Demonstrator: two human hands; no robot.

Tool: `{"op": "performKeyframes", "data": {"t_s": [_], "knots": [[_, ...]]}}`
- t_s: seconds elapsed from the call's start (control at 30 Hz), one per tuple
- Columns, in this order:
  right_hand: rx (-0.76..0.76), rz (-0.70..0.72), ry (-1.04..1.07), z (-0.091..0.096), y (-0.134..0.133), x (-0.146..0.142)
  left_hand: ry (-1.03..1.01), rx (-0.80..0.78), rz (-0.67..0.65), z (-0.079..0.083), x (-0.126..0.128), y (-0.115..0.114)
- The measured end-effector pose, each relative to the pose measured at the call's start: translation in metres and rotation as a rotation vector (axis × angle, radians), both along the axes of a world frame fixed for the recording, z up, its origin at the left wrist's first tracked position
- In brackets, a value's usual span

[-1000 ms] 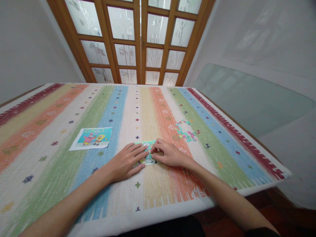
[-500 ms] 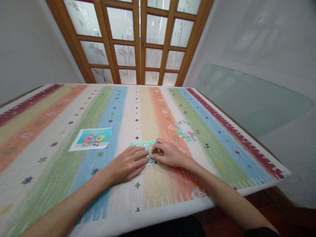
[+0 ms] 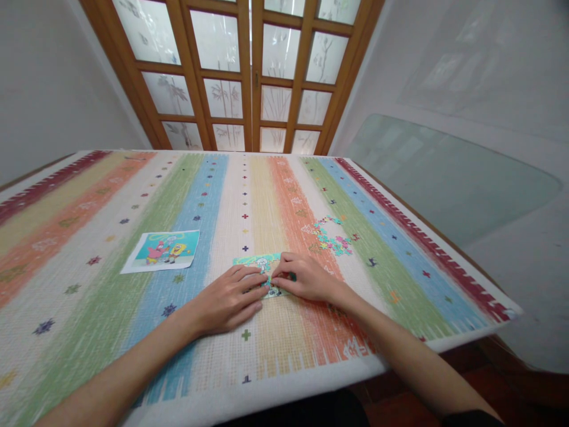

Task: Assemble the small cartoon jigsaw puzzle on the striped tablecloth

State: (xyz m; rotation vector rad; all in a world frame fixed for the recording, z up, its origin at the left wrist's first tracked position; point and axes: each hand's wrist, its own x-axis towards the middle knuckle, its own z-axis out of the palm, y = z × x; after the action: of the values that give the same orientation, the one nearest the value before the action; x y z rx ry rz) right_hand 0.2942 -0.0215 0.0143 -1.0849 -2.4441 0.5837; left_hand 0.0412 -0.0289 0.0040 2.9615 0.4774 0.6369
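A small jigsaw puzzle board with a cartoon picture lies flat on the striped tablecloth, partly covered by both hands. My left hand rests on the board's left side, palm down, its fingers stretched out. Over the right side, my right hand is closed, thumb and fingertips pinched together against the board's surface. Whatever is between those fingertips is too small to make out. Loose puzzle pieces in teal, pink and yellow are scattered beyond my right hand.
A printed cartoon picture on white paper lies to the left of the board. The striped tablecloth covers the table. Wooden glass-paned doors stand behind it, and a pale glass panel is at the right wall.
My right hand's fingertips have shifted very slightly while still pinched on the board. My left hand stays flat in place. The view has moved a little.
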Motion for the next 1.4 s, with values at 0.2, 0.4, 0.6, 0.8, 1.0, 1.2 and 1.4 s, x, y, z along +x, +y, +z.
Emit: {"op": "performKeyframes", "data": {"t_s": [0.2, 0.4, 0.6, 0.8, 1.0, 1.2, 1.4], "knots": [[-0.029, 0.013, -0.030, -0.0019, -0.0001, -0.0006, -0.013, -0.026, -0.003, -0.0010, -0.0001, 0.0006], [-0.044, 0.026, -0.056, -0.0011, -0.0005, -0.0023, 0.007, -0.042, -0.001, 0.0012, 0.0008, -0.0002], [-0.036, 0.029, -0.074, 0.0001, -0.0013, -0.0028, -0.007, -0.077, 0.005, 0.0029, 0.0009, -0.0012], [-0.033, 0.031, -0.088, 0.0002, -0.0023, -0.0034, -0.005, -0.068, 0.017, 0.0012, -0.0001, -0.0007], [0.034, 0.027, -0.142, -0.0010, -0.0044, -0.0040, -0.037, -0.070, 0.029, 0.0008, -0.0003, -0.0009], [-0.006, 0.030, -0.149, 0.0041, -0.0048, -0.0051, -0.024, -0.068, 0.036, 0.0013, -0.0009, -0.0016], [0.005, 0.029, -0.133, 0.0026, -0.0036, -0.0041, -0.022, -0.083, 0.043, 0.0032, -0.0004, -0.0013]]}}
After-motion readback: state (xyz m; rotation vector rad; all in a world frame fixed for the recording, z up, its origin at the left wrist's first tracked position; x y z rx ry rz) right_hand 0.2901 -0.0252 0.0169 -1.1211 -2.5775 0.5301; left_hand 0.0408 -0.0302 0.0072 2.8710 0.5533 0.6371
